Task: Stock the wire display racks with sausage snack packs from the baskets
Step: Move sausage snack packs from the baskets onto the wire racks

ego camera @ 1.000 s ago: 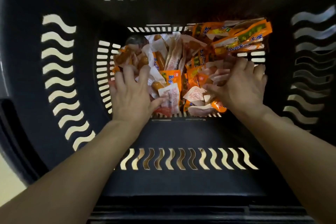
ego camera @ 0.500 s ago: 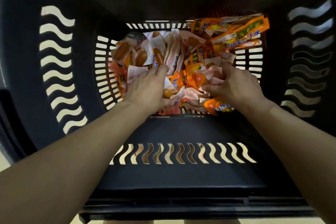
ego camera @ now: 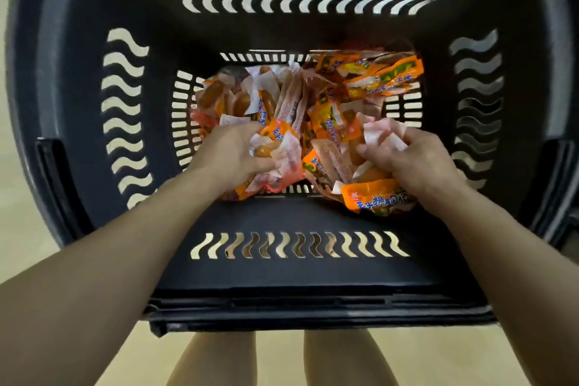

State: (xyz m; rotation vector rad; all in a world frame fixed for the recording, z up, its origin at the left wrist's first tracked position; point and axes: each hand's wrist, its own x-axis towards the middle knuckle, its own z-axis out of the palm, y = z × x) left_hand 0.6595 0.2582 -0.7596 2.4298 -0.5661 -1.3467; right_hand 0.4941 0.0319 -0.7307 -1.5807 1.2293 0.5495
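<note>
I look straight down into a deep black plastic basket (ego camera: 94, 97) with wavy slots in its walls. At its bottom lies a heap of orange and white sausage snack packs (ego camera: 316, 103). My left hand (ego camera: 232, 157) grips a bunch of packs at the heap's near left, fingers curled round them. My right hand (ego camera: 407, 160) clutches a crumpled bunch of white and pink packs at the near right. An orange pack with blue lettering (ego camera: 372, 194) lies just under my right wrist. No display rack is in view.
The basket's high walls close in on all sides of both forearms. Its near rim (ego camera: 313, 316) is below my arms, with my legs (ego camera: 219, 360) and a pale floor beyond it.
Both hands went from lying spread on the heap to curling round bunches of packs, drawing toward the near side. The view has pulled back, showing the basket's near rim and my legs.
</note>
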